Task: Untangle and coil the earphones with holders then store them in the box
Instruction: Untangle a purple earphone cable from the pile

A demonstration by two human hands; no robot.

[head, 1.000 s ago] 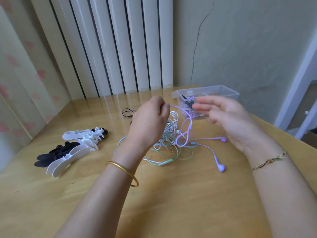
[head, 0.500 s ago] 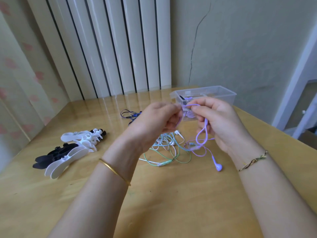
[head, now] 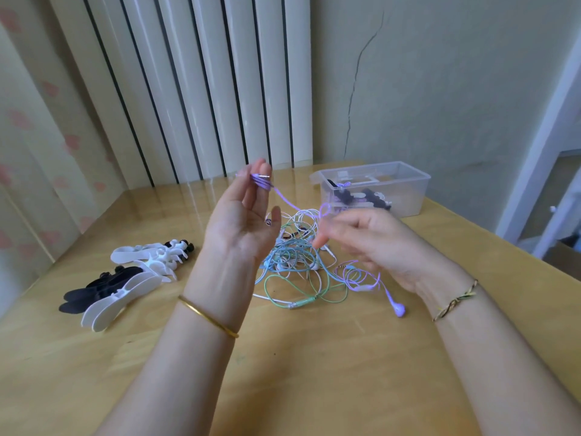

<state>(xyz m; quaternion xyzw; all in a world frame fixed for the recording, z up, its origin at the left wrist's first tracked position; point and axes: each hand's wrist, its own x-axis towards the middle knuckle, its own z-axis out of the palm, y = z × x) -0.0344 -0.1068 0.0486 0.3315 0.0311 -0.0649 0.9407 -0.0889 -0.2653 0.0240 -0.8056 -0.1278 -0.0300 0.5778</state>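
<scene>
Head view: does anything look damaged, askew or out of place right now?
A long crack runs down the wall near the clear box. The white, green and blue earphones lie in one tangled heap. The purple earphone cable is wound round the left hand's fingers.

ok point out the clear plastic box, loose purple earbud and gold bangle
clear plastic box (head: 412, 199), head view, near wall
loose purple earbud (head: 399, 309), head view, bud head
gold bangle (head: 205, 315), head view, band middle

A glossy wooden table (head: 308, 382) fills the lower frame, catching soft daylight near its far edge. Behind it, upper left of centre, stand white vertical slats (head: 204, 89) with dark gaps. At the far left is cream wallpaper (head: 28, 127) with pink blotches. A pale greenish wall (head: 456, 89) at upper right carries a long crack (head: 354, 89), ending at a white door frame (head: 540, 143).
</scene>
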